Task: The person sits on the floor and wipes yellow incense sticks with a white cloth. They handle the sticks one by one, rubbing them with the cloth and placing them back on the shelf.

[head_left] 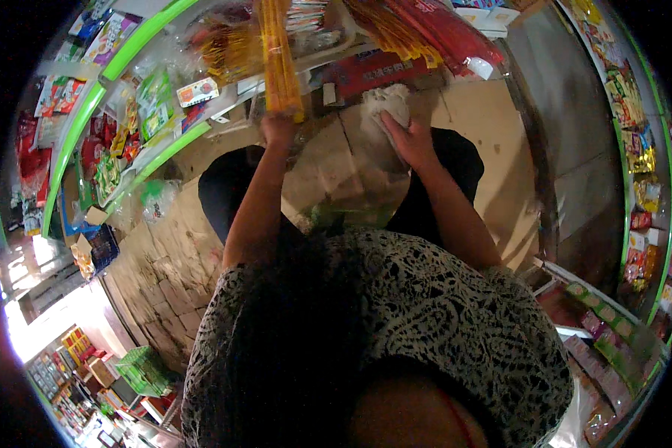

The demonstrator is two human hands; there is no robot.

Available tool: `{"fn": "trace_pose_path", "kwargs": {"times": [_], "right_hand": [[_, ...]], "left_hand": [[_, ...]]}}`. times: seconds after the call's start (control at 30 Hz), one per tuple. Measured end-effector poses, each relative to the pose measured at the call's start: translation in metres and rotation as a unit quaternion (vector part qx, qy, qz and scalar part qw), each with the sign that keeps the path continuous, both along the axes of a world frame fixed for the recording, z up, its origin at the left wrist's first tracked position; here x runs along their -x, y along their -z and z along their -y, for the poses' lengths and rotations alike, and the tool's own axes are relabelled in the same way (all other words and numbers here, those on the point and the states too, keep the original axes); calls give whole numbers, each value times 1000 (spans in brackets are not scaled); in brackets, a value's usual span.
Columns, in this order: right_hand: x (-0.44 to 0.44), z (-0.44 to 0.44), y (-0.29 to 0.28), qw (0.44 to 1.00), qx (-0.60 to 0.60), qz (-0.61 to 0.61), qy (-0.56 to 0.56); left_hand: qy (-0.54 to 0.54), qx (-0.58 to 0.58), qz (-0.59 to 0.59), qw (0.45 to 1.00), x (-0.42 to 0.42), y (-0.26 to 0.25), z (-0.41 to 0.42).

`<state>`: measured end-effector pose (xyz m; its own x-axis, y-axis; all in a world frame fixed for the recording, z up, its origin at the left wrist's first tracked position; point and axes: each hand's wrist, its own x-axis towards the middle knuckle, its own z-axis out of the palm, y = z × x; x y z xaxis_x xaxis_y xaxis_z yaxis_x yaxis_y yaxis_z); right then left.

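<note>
My left hand (279, 130) is closed around the lower end of a bundle of long, thin yellow-orange packets (277, 61). The bundle reaches up past the top edge of the view. In my right hand (410, 139) is a crumpled off-white cloth (389, 103), with my thumb pressed on top of it. The cloth is partly blurred. Just beyond it, a red cardboard box (378, 73) bearing writing sits below the shelf. More long yellow packets (403, 31) and long red packets (448, 39) lie fanned out at the top, right of the bundle.
Shelving with a green edge strip (78, 151) and bagged snacks (157, 101) curves along the left. A small white box (197, 92) sits near the shelf edge. More stocked shelves (630, 101) stand at right. A green crate (144, 371) is at lower left. Flattened cardboard (476, 120) covers the floor.
</note>
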<state>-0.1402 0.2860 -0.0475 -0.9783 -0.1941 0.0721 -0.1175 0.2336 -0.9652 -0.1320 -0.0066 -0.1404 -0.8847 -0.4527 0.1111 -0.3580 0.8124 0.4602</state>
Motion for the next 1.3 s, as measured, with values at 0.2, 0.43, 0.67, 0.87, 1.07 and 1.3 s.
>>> {"fn": "trace_pose_path", "kwargs": {"times": [0.2,0.43,0.67,0.87,1.07,1.3], "right_hand": [[-2,-6,-13,1000,-4,29,-6],[3,-10,-12,999,-9,28,38],[5,-18,-23,991,77,59,90],[3,-22,-15,987,127,85,55],[5,-25,-7,983,137,111,53],[3,-18,8,983,104,142,43]], "left_hand": [[89,-170,-22,981,-14,-13,-42],[95,-569,50,815,69,-68,-121],[102,-690,129,705,137,-77,-188],[59,-786,118,604,156,-55,-188],[38,-780,106,615,101,-117,-152],[82,-700,113,701,-5,-142,-86]]}}
